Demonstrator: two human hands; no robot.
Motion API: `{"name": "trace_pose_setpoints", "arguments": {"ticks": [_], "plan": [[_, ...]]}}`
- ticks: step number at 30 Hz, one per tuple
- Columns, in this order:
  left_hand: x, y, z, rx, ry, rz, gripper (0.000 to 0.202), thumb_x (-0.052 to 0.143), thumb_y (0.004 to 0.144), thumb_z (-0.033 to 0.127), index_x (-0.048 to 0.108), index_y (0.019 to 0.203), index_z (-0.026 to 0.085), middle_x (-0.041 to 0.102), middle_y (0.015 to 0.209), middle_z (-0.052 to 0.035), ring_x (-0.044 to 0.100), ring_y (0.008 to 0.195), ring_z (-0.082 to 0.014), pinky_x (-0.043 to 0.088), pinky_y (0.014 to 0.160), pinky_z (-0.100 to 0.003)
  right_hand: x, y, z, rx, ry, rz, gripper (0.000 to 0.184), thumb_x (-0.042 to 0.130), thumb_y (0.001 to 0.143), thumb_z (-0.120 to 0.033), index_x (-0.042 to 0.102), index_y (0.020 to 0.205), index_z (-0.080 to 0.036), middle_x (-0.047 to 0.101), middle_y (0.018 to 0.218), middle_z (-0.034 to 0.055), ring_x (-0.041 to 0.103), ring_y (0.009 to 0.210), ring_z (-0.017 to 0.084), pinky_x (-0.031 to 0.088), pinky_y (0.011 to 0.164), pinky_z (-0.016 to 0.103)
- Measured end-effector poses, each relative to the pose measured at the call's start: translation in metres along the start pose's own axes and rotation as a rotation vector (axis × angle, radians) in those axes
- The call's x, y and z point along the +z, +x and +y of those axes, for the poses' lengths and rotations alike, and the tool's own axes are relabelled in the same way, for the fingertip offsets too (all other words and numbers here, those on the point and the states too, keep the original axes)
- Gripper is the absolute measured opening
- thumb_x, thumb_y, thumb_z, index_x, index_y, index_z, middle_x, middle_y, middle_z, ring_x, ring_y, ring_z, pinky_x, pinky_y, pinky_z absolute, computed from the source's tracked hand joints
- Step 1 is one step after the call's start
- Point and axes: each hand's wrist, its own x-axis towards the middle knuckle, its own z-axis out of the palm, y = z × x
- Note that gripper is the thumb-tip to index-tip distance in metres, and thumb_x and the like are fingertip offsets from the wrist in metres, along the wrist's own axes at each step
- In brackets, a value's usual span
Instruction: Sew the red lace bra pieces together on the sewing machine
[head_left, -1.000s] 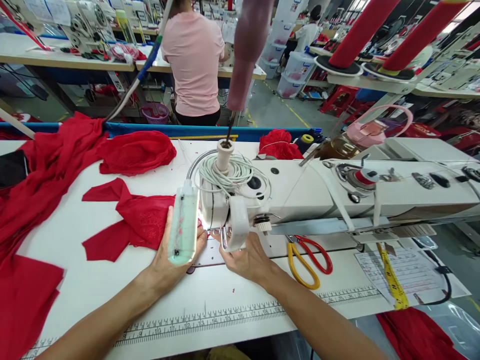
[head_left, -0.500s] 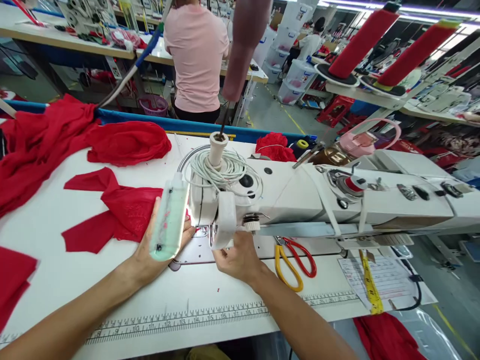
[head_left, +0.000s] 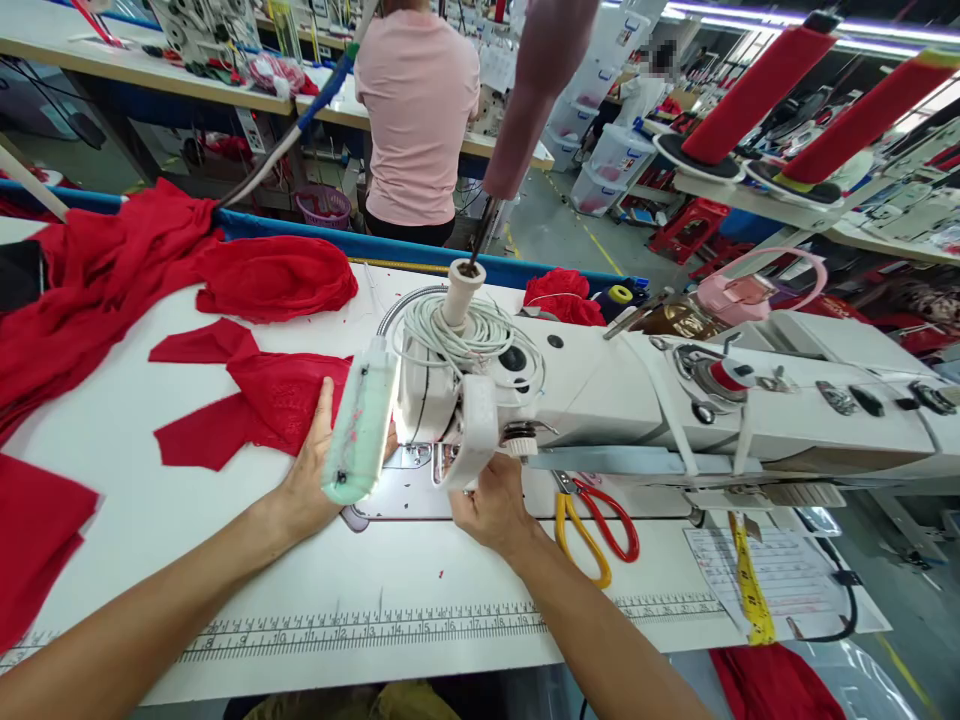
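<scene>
My left hand (head_left: pixel 309 488) lies on a cut red fabric piece (head_left: pixel 281 400) left of the sewing machine (head_left: pixel 585 385). Its thumb is stretched out over the cloth; a pale green translucent lamp-like part (head_left: pixel 361 425) hides most of the other fingers. Just right of the needle area, my right hand (head_left: pixel 495 505) is closed, fingers curled behind the machine head. What it grips, if anything, is hidden. Scissors (head_left: pixel 592 520) with one yellow and one red handle lie on the table to its right.
Red fabric heaps (head_left: pixel 127 270) and a folded red bundle (head_left: pixel 277 278) lie at left. A printed ruler (head_left: pixel 375 630) runs along the front edge. A tape measure (head_left: pixel 750 580) crosses a paper sheet (head_left: pixel 795 575). Red thread cones (head_left: pixel 761 90) stand right. A person (head_left: pixel 416 115) is beyond the table.
The view has shifted, so most things appear farther right. My left hand and the red piece have moved slightly away from the table's front edge. My right hand remains closed by the machine head.
</scene>
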Motion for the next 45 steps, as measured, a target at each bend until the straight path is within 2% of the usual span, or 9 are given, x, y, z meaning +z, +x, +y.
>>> {"name": "trace_pose_setpoints", "arguments": {"ticks": [9,15,22,28,32,35,40,42,45], "plan": [[0.003,-0.001,0.001,0.155,0.045,0.042,0.039,0.048,0.093,0.012,0.062,0.127,0.024,0.071,0.109,-0.0058,0.062,0.111,-0.0236,0.047,0.106,-0.058,0.001,-0.001,-0.002,0.018,0.025,-0.045,0.016,0.046,0.080,-0.007,0.047,0.074,-0.021,0.048,0.058,-0.0032,0.042,0.049,0.011,0.024,0.049,0.025],[-0.006,0.008,0.008,0.121,0.187,0.093,0.023,0.050,0.092,0.012,0.070,0.102,0.019,0.066,0.103,-0.0110,0.056,0.105,-0.0269,0.047,0.099,-0.051,0.010,-0.001,-0.004,-0.045,0.037,-0.068,0.024,0.050,0.086,-0.013,0.044,0.064,-0.021,0.042,0.053,-0.0045,0.034,0.048,0.011,0.024,0.050,0.027],[-0.036,0.007,0.009,0.050,0.235,0.121,0.027,0.043,0.093,0.012,0.066,0.080,0.018,0.056,0.076,-0.0064,0.051,0.073,-0.0215,0.046,0.069,-0.034,0.005,0.003,-0.012,-0.074,0.080,-0.112,0.026,0.046,0.092,-0.013,0.054,0.068,-0.019,0.046,0.051,-0.0048,0.038,0.046,0.010,0.028,0.048,0.024],[-0.083,-0.019,0.058,-0.122,0.079,0.159,0.026,0.034,0.102,0.023,0.056,0.089,0.020,0.056,0.077,0.0004,0.054,0.065,-0.0136,0.045,0.060,-0.024,-0.001,0.021,-0.080,-0.023,0.289,-0.215,0.005,0.053,0.089,-0.017,0.057,0.086,-0.020,0.060,0.069,-0.0036,0.056,0.058,0.009,0.042,0.055,0.019],[-0.104,-0.037,0.107,-0.355,-0.496,-0.058,0.014,0.048,0.097,0.035,0.051,0.091,0.023,0.059,0.081,0.0026,0.057,0.072,-0.0144,0.048,0.065,-0.024,0.003,0.025,-0.137,0.223,0.697,-0.329,0.016,0.063,0.077,-0.024,0.055,0.091,-0.021,0.063,0.084,-0.0010,0.061,0.073,0.014,0.050,0.063,0.022],[-0.130,-0.051,0.117,-0.464,-0.728,-0.283,0.022,0.056,0.092,0.044,0.050,0.099,0.025,0.056,0.083,0.0037,0.054,0.073,-0.0142,0.047,0.065,-0.024,-0.009,0.010,-0.154,0.377,0.995,-0.339,0.006,0.056,0.083,-0.026,0.055,0.088,-0.022,0.062,0.086,0.0001,0.060,0.077,0.015,0.051,0.067,0.025],[-0.180,-0.048,0.087,-0.576,-0.842,-0.734,0.036,0.064,0.086,0.052,0.052,0.109,0.027,0.052,0.076,0.0062,0.048,0.065,-0.0116,0.039,0.055,-0.019,-0.089,-0.003,-0.115,0.779,1.301,-0.454,0.024,0.059,0.092,-0.043,0.052,0.082,-0.021,0.052,0.069,-0.0040,0.048,0.060,0.010,0.039,0.053,0.019],[-0.186,-0.032,0.067,-0.528,-0.764,-0.796,0.034,0.067,0.083,0.048,0.056,0.106,0.026,0.055,0.077,0.0052,0.051,0.067,-0.0129,0.039,0.055,-0.019,-0.121,0.008,-0.082,0.852,1.124,-0.550,0.027,0.059,0.092,-0.048,0.056,0.089,-0.022,0.055,0.072,-0.0032,0.047,0.057,0.010,0.035,0.050,0.019],[-0.166,-0.005,0.041,-0.322,-0.457,-0.690,0.023,0.064,0.081,0.036,0.062,0.100,0.025,0.060,0.077,0.0029,0.057,0.066,-0.0162,0.045,0.054,-0.022,-0.139,0.027,-0.041,0.679,0.592,-0.734,0.023,0.055,0.094,-0.041,0.063,0.087,-0.020,0.054,0.064,-0.0025,0.048,0.054,0.012,0.034,0.048,0.020]]}}
